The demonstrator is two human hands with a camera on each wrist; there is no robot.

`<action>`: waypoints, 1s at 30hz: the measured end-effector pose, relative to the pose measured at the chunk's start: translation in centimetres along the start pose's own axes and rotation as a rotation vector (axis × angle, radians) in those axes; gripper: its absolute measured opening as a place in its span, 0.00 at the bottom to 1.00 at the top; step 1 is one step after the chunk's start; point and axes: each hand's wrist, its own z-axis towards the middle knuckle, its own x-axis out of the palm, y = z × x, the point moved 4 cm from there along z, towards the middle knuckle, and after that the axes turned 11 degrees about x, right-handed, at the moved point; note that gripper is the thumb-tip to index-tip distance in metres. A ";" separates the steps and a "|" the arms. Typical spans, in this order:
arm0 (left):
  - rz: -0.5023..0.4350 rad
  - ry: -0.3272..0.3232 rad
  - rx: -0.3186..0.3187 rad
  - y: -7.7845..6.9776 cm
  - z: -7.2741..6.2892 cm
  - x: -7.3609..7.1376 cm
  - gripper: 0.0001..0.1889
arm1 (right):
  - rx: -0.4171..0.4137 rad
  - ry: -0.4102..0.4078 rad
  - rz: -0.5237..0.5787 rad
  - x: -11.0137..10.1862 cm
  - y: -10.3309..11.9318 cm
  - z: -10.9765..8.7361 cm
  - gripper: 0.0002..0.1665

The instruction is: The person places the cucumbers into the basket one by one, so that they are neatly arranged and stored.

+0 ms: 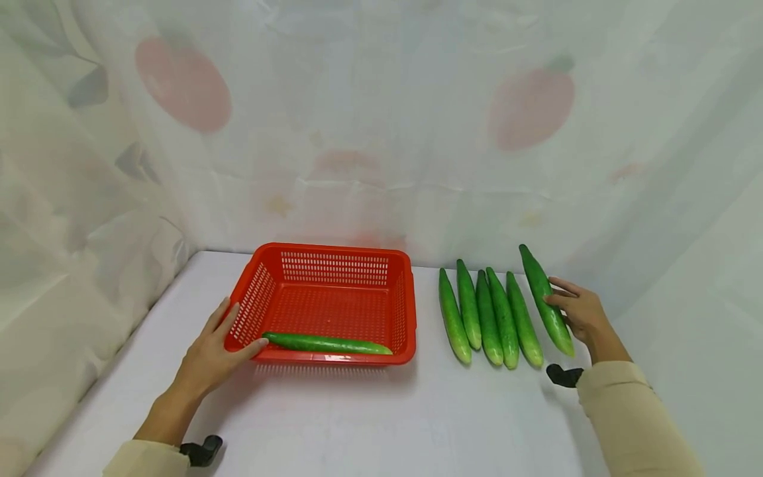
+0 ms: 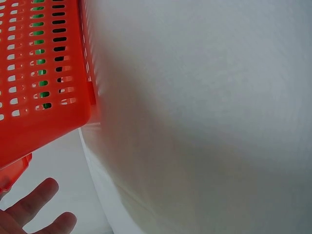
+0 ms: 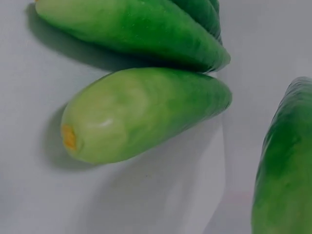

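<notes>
- Cucumber, long, smooth and green point(image 1: 545, 301), lies under the right hand point(image 1: 579, 313), its long axis running from the pale blunt end near the wrist to the dark tip pointing away and slightly left.
- Right hand's thumb and fingers curl around the cucumber's middle, grasping it on the white table point(image 1: 357, 424); beige sleeve point(image 1: 626, 411) angled in from the right.
- Just left of that hand, five similar green cucumbers point(image 1: 489, 318) lie side by side, roughly parallel.
- Left hand point(image 1: 211, 354) rests flat with relaxed fingers against the near left corner of the red slotted plastic basket point(image 1: 334, 268).
- Beside its thumb, one more cucumber point(image 1: 324, 343) lies crosswise inside the basket.
</notes>
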 end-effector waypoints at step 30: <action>0.009 -0.018 0.007 0.4 0.0 0.3 0.54 | -0.188 0.347 -0.096 9.3 10.9 -3.2 0.37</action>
